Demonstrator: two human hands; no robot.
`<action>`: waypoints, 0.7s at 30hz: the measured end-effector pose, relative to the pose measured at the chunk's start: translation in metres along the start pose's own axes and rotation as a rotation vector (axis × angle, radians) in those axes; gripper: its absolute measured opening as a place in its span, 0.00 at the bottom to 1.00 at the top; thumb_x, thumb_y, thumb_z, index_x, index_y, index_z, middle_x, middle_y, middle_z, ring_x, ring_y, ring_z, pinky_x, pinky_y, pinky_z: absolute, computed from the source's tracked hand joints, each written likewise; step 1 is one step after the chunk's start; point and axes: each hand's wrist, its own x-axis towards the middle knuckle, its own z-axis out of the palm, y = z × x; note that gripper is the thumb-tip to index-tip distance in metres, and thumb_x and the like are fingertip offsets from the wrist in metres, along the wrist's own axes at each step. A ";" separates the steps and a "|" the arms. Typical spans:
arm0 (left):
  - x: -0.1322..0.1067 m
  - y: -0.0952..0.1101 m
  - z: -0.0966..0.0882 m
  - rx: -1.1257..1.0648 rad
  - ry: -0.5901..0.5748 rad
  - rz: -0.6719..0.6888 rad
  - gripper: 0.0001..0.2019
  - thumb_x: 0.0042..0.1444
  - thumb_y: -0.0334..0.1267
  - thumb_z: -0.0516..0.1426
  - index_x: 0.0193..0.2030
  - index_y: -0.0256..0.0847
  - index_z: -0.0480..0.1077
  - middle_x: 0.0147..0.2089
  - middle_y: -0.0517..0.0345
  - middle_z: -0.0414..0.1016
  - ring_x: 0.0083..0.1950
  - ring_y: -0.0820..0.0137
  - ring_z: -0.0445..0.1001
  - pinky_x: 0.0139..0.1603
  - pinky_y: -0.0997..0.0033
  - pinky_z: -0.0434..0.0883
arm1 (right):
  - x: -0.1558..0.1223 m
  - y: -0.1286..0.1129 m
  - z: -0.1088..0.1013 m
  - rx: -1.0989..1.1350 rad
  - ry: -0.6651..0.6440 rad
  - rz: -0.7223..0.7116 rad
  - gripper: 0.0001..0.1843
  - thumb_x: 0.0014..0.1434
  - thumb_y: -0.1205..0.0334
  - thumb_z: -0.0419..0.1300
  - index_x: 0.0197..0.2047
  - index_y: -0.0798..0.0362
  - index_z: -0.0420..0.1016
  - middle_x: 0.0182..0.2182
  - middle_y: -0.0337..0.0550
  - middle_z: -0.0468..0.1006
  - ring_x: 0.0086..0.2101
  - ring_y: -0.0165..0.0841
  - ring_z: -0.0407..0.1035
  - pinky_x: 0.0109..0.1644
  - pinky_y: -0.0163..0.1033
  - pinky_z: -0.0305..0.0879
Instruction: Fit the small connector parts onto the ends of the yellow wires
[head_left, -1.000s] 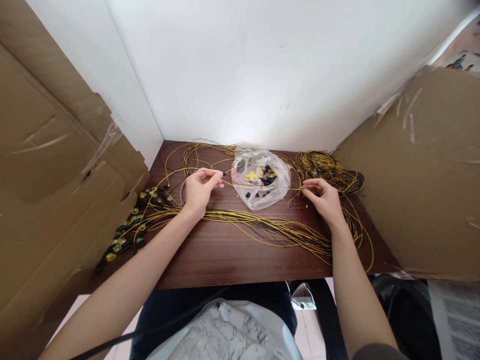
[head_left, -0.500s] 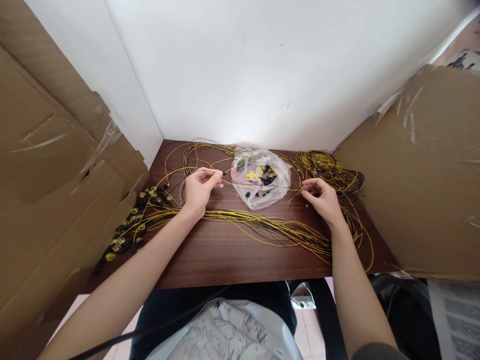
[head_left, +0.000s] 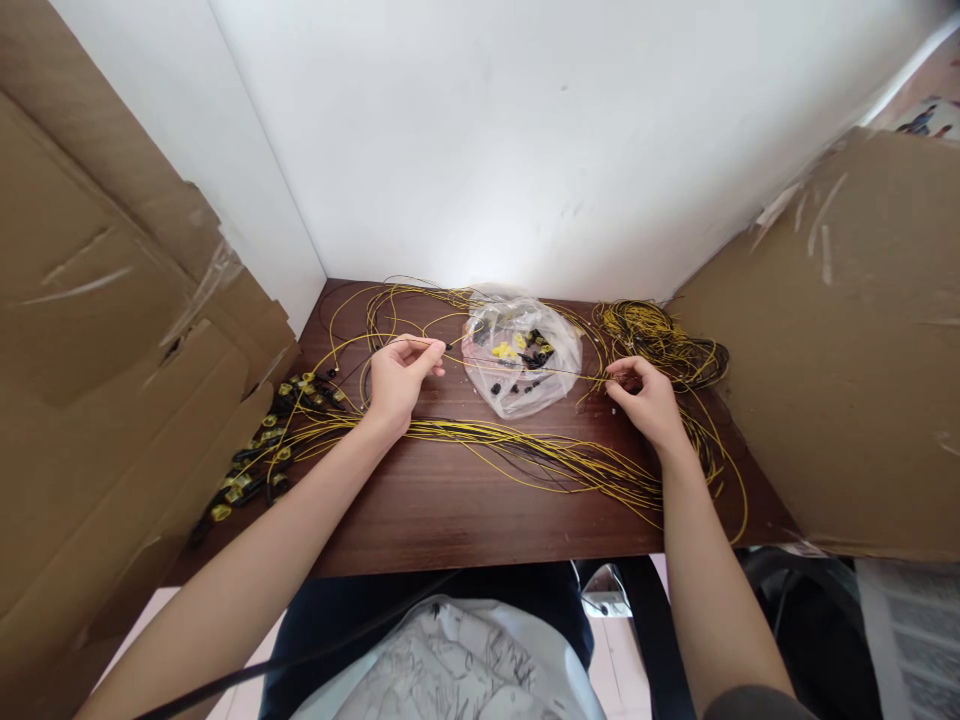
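Thumb and fingertips of my left hand [head_left: 401,382] are closed on a thin wire, with a small black piece [head_left: 448,347] at the fingertips. Yellow and black wire [head_left: 536,369] stretches across from there to my right hand [head_left: 643,395], whose fingers are also pinched on it. Beneath the stretched wire lies a clear plastic bag [head_left: 517,402] with yellow connectors [head_left: 504,351] and black ones [head_left: 538,352] in it. A long bundle of yellow and black wires [head_left: 480,432] runs across the table in front of both hands.
Many black and yellow connectors [head_left: 244,480] are heaped at the left on the brown table [head_left: 450,520]. A tangled coil of wires [head_left: 645,330] sits at the back right. Cardboard walls stand at the left [head_left: 112,350] and right [head_left: 840,350], a white panel [head_left: 487,150] behind.
My right hand has shifted very slightly to the right along the wire. My left hand keeps its place.
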 end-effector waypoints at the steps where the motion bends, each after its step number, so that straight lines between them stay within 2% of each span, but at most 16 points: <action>1: 0.000 0.000 0.000 0.000 0.000 -0.002 0.10 0.39 0.38 0.66 0.26 0.34 0.72 0.27 0.58 0.72 0.26 0.76 0.69 0.28 0.76 0.70 | 0.000 0.001 0.000 -0.007 0.005 -0.002 0.09 0.48 0.61 0.58 0.35 0.51 0.70 0.28 0.39 0.72 0.28 0.31 0.65 0.33 0.37 0.62; 8: 0.001 -0.001 0.000 -0.007 0.004 -0.005 0.10 0.39 0.37 0.66 0.26 0.34 0.72 0.27 0.58 0.72 0.26 0.76 0.69 0.28 0.75 0.70 | 0.002 0.005 0.001 0.052 0.022 -0.006 0.12 0.48 0.62 0.60 0.39 0.51 0.69 0.31 0.40 0.73 0.30 0.32 0.68 0.36 0.40 0.65; 12: 0.000 0.000 0.000 -0.011 -0.005 -0.005 0.10 0.39 0.37 0.66 0.26 0.34 0.72 0.27 0.58 0.72 0.26 0.77 0.69 0.27 0.75 0.70 | 0.002 0.006 0.001 0.103 0.010 0.007 0.11 0.48 0.62 0.61 0.38 0.52 0.69 0.33 0.43 0.74 0.33 0.34 0.70 0.40 0.42 0.67; 21: 0.000 0.000 0.000 0.002 0.000 -0.011 0.10 0.40 0.38 0.65 0.26 0.34 0.72 0.26 0.58 0.72 0.25 0.76 0.69 0.28 0.75 0.70 | 0.000 0.002 0.001 0.032 0.006 0.000 0.10 0.49 0.63 0.60 0.37 0.52 0.70 0.31 0.42 0.74 0.32 0.33 0.69 0.39 0.41 0.66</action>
